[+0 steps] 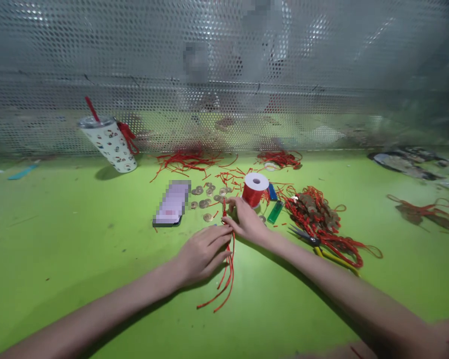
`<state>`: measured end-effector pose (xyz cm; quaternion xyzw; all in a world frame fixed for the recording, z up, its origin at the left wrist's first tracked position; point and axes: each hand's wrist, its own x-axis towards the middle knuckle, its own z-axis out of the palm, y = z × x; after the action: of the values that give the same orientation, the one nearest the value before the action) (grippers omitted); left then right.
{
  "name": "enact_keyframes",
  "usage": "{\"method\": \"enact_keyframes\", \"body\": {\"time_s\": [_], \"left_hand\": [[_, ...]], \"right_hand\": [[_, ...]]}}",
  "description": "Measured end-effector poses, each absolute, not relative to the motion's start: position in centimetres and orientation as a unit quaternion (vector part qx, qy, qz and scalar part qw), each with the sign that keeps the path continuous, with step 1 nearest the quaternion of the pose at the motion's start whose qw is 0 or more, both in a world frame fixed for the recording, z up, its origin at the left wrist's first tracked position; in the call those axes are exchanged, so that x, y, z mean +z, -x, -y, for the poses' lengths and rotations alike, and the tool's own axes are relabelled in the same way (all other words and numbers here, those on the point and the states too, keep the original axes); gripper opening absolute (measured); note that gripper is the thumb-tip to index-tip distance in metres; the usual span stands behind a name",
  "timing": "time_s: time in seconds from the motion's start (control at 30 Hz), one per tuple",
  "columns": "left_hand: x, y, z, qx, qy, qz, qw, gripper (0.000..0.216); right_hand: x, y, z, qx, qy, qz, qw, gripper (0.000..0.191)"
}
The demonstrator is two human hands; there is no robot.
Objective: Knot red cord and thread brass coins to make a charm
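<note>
Red cord (231, 269) runs between my two hands, its loose ends trailing toward me on the green table. My left hand (204, 252) is closed on the cord at its knotted part, fingers pointing right. From the other side, my right hand (247, 222) pinches the same cord near the knot and its upper loop. A coin may be under the fingertips, but they hide it. Just beyond the hands lie several loose brass-coloured coins (208, 217). A spool of red thread (251, 194) with a white top stands behind my right hand.
Right of my right hand are a green lighter (275, 212), a heap of corded coins (316, 212) and yellow-handled scissors (333, 257). A phone (173, 202) lies left of the coins. Behind are red cord scraps (189, 160), a patterned tumbler (114, 147) and a perforated metal screen (153, 109).
</note>
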<state>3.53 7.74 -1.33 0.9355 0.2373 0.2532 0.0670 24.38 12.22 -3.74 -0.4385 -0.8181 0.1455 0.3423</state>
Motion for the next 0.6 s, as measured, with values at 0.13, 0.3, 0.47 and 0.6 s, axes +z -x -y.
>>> {"method": "enact_keyframes", "body": {"time_s": [0.13,0.3,0.47,0.6], "left_hand": [[-2.3,-3.4,-7.4,0.236,-0.946,-0.221,0.038,0.035],[-2.4,-3.2,-7.2,0.204,-0.954,-0.214,0.054,0.043],[-2.5,-3.3,-7.2,0.204,-0.954,-0.212,0.063,0.048],[-2.6,-3.4,-7.2,0.203,-0.951,-0.216,0.081,0.048]], "right_hand": [[-3.8,-24.6,-12.3,0.146,0.426,0.826,0.338,0.036],[-3.2,-24.6,-12.4,0.151,0.421,0.840,0.309,0.008],[-2.7,-24.5,-12.7,0.182,0.419,0.835,0.307,0.004],[-2.3,-24.7,-12.6,0.132,0.403,0.860,0.284,0.007]]}}
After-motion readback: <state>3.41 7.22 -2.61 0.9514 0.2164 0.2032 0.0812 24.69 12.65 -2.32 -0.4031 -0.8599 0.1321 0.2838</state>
